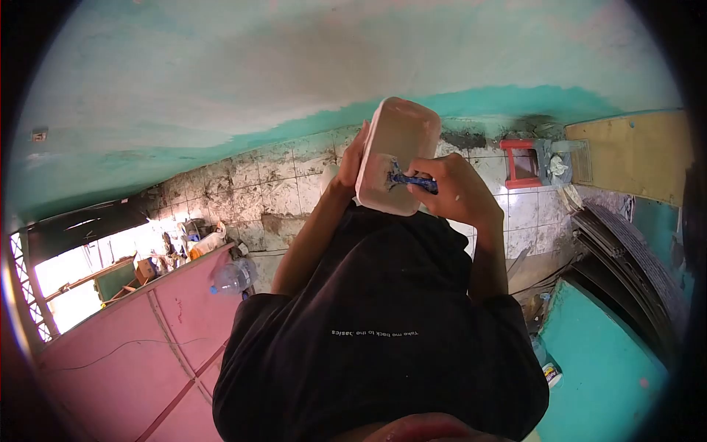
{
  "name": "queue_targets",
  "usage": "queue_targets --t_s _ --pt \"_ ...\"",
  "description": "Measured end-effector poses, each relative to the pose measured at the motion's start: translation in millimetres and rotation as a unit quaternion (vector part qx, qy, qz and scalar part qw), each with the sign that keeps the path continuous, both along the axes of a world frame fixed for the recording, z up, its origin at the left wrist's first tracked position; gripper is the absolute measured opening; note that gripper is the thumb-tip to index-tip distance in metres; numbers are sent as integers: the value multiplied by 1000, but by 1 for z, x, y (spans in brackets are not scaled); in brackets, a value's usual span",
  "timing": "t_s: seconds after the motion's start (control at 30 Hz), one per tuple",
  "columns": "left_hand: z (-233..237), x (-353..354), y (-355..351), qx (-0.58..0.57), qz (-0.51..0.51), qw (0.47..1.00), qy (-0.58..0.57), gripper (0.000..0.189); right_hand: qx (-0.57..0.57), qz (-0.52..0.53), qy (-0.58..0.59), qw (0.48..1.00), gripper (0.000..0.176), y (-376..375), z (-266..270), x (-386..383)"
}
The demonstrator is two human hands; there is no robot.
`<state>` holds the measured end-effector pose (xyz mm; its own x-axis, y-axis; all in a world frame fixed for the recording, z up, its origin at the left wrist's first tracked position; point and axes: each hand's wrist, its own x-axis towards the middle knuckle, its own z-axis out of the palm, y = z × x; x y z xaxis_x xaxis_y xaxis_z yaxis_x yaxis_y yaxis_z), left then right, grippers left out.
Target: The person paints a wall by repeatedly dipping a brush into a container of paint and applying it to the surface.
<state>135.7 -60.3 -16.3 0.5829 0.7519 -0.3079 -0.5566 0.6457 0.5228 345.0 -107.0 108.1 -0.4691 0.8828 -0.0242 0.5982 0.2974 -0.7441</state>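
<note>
My left hand [352, 158] holds a pale pink plastic tub [406, 121] by its left side, with the fingers against the outer wall. The tub is tilted, and its open top faces me. In my right hand [453, 184] is a blue-handled paintbrush [421, 182], gripped by the handle. The brush's head is inside the lower part of the tub, where pale pinkish paint covers it, so its exact shape is hard to make out. Just beyond the tub stands a wall [294, 81], pale above with a turquoise band along its lower edge.
Stained white tiles [280, 173] cover the floor. A red-framed stool [521, 163] stands at right, near stacked corrugated sheets [626, 250] and a turquoise panel [596, 361]. At left are a pink panel [125, 346], a clear plastic bottle [234, 276] and assorted clutter.
</note>
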Motion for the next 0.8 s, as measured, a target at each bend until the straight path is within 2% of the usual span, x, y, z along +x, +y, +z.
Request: queue_targets --t_s 0.07,0.2,0.27,0.4,0.47,0.5,0.57,0.63,0.7,0.73,0.8 --pt "1 -5 -2 38 25 998 -52 63 -18 -8 11 1000 19 -1 3 2" --pt "8 -3 -8 23 29 998 -60 62 -28 -27 45 998 20 -4 -4 2" --pt "11 3 -9 50 4 999 1 62 -19 -31 54 998 21 -5 -12 4" --pt "3 0 -3 8 -5 1000 -13 64 -10 -35 34 999 23 -10 -10 3" --pt "2 -9 0 34 -9 997 -64 67 10 -55 35 998 24 -15 -1 5" --pt "3 -13 2 36 -13 997 -67 67 -15 -67 35 997 23 -17 4 6" --pt "6 -21 6 -5 -39 986 -162 68 -35 -82 35 995 23 -18 6 9" --pt "1 -24 12 -5 -23 983 -181 67 -96 -80 128 984 24 -16 -6 10" --pt "-4 -33 21 59 -3 971 -234 67 -170 -64 223 958 28 -16 -20 1" --pt "-8 -41 25 70 -9 970 -234 67 -190 -73 238 950 28 -14 -24 -9" --pt "-7 -63 32 68 49 996 -28 65 -230 -84 283 927 28 -8 -31 -32"
